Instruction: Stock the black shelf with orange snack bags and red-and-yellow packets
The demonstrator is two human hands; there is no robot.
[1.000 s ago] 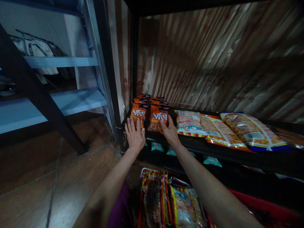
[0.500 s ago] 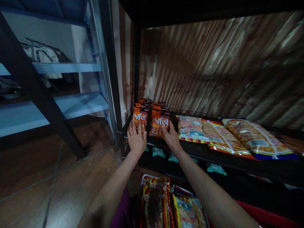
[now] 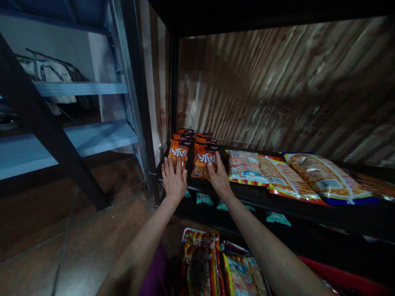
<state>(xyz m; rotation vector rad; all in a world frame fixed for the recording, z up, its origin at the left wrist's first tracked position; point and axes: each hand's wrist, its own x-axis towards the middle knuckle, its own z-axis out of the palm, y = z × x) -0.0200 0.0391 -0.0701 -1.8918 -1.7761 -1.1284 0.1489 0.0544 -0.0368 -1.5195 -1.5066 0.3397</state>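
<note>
Two rows of small orange snack packets stand at the left end of a black shelf [image 3: 277, 205]. My left hand [image 3: 173, 181] lies with fingers stretched out against the front packet of the left row [image 3: 178, 152]. My right hand [image 3: 218, 176] rests, fingers extended, on the lower right edge of the front packet of the right row [image 3: 204, 161]. Neither hand grips a packet. More orange packets line up behind these two, mostly hidden.
Larger flat snack bags [image 3: 247, 166] [image 3: 327, 177] lie along the shelf to the right. Below me a red basket [image 3: 345, 273] holds more packets [image 3: 200, 259]. Green price tags [image 3: 203, 199] hang on the shelf edge. A blue rack [image 3: 77, 135] stands at the left on a brown tiled floor.
Both hands have stayed at the front orange packets, shifting slightly with them toward the back of the shelf. The view has wobbled a little.
</note>
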